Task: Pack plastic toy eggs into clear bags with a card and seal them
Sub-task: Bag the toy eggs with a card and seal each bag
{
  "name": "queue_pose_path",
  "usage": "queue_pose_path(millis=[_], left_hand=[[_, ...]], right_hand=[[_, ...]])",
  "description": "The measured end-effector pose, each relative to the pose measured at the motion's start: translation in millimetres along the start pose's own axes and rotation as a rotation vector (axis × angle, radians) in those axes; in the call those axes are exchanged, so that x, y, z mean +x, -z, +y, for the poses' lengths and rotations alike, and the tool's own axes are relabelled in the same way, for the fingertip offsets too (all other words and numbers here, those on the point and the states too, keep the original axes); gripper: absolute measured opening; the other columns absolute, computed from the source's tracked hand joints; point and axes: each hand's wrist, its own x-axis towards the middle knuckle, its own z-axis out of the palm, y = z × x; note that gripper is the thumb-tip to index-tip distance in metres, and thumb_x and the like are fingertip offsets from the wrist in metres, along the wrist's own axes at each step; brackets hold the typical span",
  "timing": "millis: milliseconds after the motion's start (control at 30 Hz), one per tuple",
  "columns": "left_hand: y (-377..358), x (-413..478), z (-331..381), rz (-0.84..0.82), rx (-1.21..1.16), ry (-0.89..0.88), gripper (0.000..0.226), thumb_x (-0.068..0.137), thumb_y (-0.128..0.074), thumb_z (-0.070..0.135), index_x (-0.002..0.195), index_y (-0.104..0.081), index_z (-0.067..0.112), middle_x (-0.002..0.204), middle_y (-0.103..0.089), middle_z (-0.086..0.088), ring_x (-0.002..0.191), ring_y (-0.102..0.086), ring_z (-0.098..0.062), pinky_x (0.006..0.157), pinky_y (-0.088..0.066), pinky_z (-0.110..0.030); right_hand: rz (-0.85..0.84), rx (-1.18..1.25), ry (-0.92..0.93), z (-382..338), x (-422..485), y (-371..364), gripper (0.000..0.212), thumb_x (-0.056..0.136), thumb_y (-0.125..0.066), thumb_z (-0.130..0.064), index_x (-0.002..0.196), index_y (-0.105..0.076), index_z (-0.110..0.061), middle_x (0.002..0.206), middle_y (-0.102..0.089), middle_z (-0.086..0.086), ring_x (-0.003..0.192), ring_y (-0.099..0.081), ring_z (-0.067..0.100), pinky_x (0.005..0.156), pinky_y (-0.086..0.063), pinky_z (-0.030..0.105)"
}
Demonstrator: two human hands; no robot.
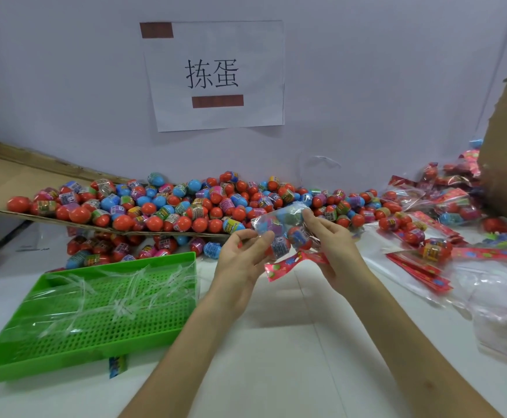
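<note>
Fingers (310, 218) of left hand (240, 263) and right hand (336, 245) tight on egg-filled bag (276, 222), card (288, 264) seemingly at mouth.

Egg pile (185, 203) at back on cardboard (10, 179) — tray (95, 315) front-left, sealed bags (433, 206) right, sign (216, 75) behind.

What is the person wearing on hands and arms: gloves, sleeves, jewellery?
Nothing visible. The left hand and right hand are ungloved, with no rings, watch or bracelet; no sleeve shows on either arm up to the frame's edge.
</note>
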Motion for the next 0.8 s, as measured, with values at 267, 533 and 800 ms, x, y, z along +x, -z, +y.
queue_pose_path(millis=[267, 533, 800], left_hand=[[6, 2, -4, 0.111, 0.231, -0.112, 0.023, 0.087, -0.079, 0.006, 0.087, -0.056, 0.010, 0.084, -0.075, -0.005, 0.078, -0.074, -0.019, 0.061, -0.057, -0.027], [8, 2, -5, 0.148, 0.326, -0.115, 0.010, 0.088, -0.081, 0.026, 0.090, -0.073, 0.019, 0.084, -0.077, 0.001, 0.074, -0.070, -0.009, 0.061, -0.052, -0.020], [3, 0, 3, 0.247, 0.336, -0.219, 0.017, 0.088, -0.081, 0.021, 0.081, -0.073, 0.008, 0.098, -0.075, -0.018, 0.101, -0.070, -0.044, 0.098, -0.055, -0.060]], right_hand=[[-0.067, -0.295, 0.099, 3, 2, 1, 0.044, 0.068, -0.079, -0.056, 0.084, -0.071, -0.016, 0.085, -0.074, 0.002, 0.088, -0.069, 0.022, 0.077, -0.052, 0.031], [-0.080, -0.229, 0.096, 4, 2, 6, 0.044, 0.067, -0.082, -0.049, 0.080, -0.064, -0.011, 0.075, -0.072, -0.001, 0.077, -0.072, 0.013, 0.065, -0.059, 0.029], [-0.084, -0.206, 0.102, 2, 0, 2, 0.044, 0.065, -0.080, -0.047, 0.077, -0.061, -0.009, 0.085, -0.071, 0.010, 0.082, -0.072, 0.015, 0.059, -0.055, 0.024]])
